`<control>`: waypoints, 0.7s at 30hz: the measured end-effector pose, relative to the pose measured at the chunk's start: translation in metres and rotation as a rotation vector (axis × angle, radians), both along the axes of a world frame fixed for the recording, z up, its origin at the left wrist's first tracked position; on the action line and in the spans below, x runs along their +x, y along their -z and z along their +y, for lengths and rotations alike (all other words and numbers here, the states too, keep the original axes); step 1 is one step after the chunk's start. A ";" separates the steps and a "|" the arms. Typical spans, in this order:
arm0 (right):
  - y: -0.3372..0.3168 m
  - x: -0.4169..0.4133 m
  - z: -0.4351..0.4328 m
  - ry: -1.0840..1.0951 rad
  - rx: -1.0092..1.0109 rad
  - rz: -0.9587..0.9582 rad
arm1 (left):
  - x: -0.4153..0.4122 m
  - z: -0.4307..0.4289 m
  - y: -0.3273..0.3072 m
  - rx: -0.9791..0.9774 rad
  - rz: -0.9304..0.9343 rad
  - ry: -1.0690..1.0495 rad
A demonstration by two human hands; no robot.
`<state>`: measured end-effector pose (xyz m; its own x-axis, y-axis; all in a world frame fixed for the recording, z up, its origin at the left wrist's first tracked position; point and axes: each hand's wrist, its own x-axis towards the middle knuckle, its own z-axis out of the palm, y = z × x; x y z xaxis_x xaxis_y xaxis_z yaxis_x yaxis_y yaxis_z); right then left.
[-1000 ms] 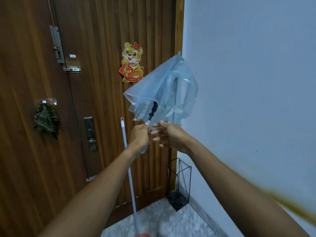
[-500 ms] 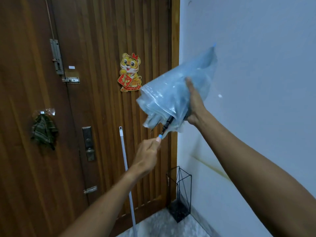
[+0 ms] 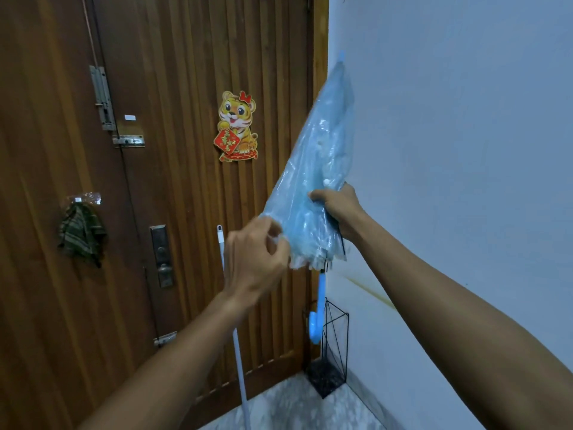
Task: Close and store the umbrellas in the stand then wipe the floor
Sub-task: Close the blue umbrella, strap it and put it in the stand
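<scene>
Swung nearly upright, tip up, umbrella [image 3: 319, 169] gripped by right hand [image 3: 338, 209], left hand [image 3: 251, 262] pinching its edge.

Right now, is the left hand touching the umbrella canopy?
Touching: the head view shows the left hand pinching the lower edge of the umbrella canopy.

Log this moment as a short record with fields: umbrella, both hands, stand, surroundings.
umbrella: clear blue, folded, tip up, hooked handle hanging down
right hand: grips the umbrella around its middle
left hand: pinches loose folds near its lower edge
stand: black wire, on the floor in the corner
surroundings: white pole against wooden door; tiger sticker on door
</scene>
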<state>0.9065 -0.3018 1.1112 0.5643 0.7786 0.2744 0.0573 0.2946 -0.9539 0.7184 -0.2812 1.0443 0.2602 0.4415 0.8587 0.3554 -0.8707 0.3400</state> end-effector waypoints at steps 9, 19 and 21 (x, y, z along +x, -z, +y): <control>0.011 -0.009 -0.022 -0.562 -0.296 -0.534 | -0.009 0.039 -0.068 0.502 0.883 -0.380; 0.002 -0.025 -0.023 -0.171 -0.410 -1.201 | -0.008 0.044 -0.057 0.440 0.753 -0.385; 0.004 -0.031 -0.024 -0.073 -0.462 -1.403 | -0.006 0.045 -0.055 0.372 0.720 -0.410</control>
